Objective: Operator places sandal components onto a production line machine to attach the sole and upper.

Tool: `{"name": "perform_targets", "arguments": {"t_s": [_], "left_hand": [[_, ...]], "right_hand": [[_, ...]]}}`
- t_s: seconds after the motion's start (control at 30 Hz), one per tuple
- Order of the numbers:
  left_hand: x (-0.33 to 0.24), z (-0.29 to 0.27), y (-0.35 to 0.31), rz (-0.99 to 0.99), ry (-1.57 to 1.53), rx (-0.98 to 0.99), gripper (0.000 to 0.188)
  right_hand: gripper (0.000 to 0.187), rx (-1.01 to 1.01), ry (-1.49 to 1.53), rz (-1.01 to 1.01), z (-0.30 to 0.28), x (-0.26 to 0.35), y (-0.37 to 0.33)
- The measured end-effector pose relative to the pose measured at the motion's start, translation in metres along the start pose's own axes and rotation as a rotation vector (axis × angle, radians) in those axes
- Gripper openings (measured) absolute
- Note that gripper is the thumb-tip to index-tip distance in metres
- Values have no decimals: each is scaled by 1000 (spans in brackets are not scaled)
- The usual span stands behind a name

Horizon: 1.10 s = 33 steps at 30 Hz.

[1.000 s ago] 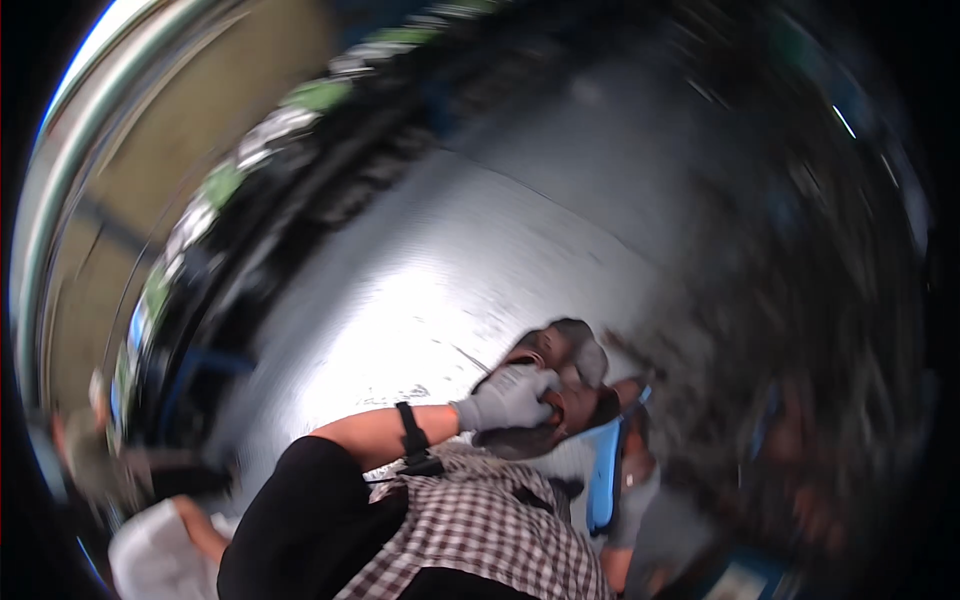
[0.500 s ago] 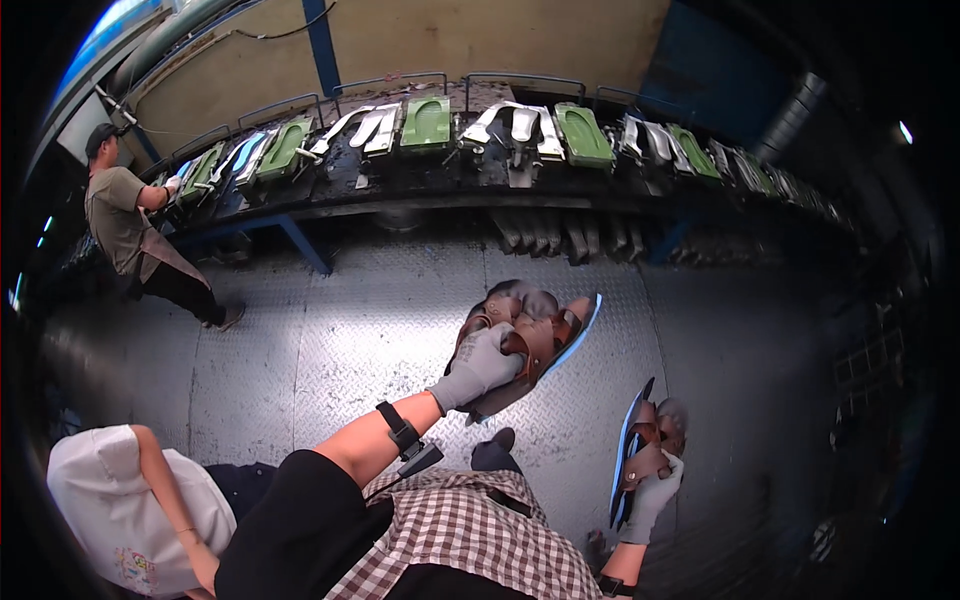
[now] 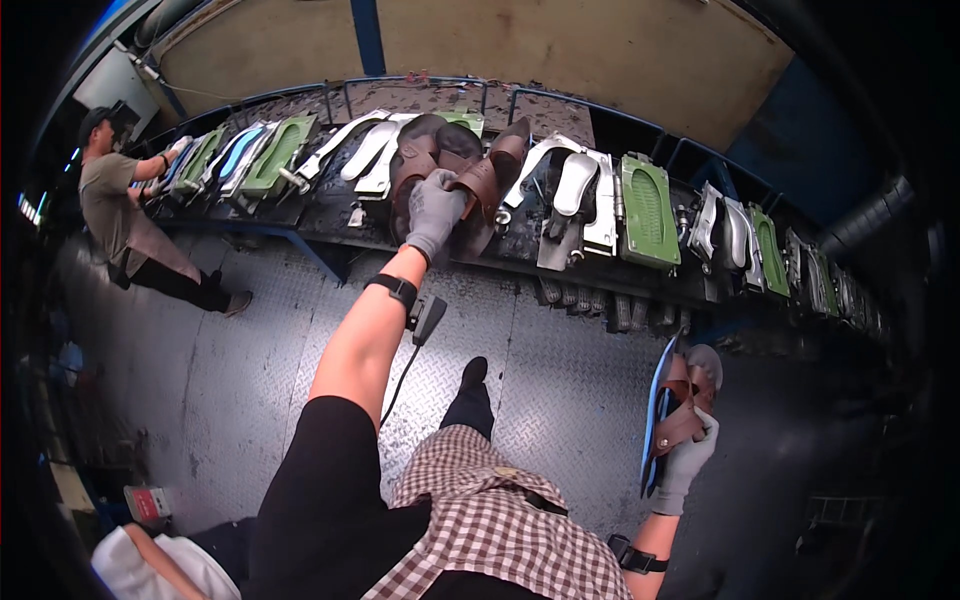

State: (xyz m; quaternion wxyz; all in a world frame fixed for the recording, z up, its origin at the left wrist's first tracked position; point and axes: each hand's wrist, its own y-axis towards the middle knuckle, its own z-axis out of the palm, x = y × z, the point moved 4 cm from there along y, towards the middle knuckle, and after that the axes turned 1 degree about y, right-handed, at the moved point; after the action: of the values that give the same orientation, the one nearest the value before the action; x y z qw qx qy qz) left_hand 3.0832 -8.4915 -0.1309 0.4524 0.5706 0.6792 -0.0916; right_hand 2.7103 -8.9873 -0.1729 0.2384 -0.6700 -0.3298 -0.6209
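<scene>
My gloved left hand (image 3: 437, 212) is stretched forward over the workbench. Its fingers are wrapped round the straps of several brown sandals (image 3: 495, 180), bunched together and partly covering a green mould behind them. Low on the right, my gloved right hand (image 3: 690, 465) grips another bunch of brown strap sandals (image 3: 680, 425), held upright with blue sole edges on their left side. How many sandals each hand holds is hard to tell. To the right of the left bunch lies an opened silver metal mould (image 3: 575, 185), beside a green mould half (image 3: 650, 215) with a foot-shaped hollow.
A long dark workbench (image 3: 350, 225) with a row of opened moulds and blue rails curves across the far side. At its left end a co-worker (image 3: 115, 205) handles mould parts. Below is a metal tread-plate floor (image 3: 270, 340). A white-clothed person (image 3: 150, 565) is at lower left.
My left hand has carried its sandals forward and up, from above the floor to over the bench. The bench looks closer. My right hand is a little higher and farther right, still gripping its sandals.
</scene>
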Motion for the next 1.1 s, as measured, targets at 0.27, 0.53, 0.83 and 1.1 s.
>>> {"name": "perform_targets", "arguments": {"t_s": [0.27, 0.53, 0.83, 1.1], "left_hand": [[82, 111, 131, -516, 424, 101, 29], [-31, 144, 105, 226, -6, 10, 24], [-161, 363, 2, 166, -159, 342, 24], [-211, 430, -50, 86, 185, 365, 38]], "right_hand": [[23, -178, -1, 131, 17, -20, 117], [26, -305, -185, 103, 18, 24, 263], [32, -363, -989, 25, -77, 2, 549], [33, -395, -1124, 45, -236, -77, 790]]}}
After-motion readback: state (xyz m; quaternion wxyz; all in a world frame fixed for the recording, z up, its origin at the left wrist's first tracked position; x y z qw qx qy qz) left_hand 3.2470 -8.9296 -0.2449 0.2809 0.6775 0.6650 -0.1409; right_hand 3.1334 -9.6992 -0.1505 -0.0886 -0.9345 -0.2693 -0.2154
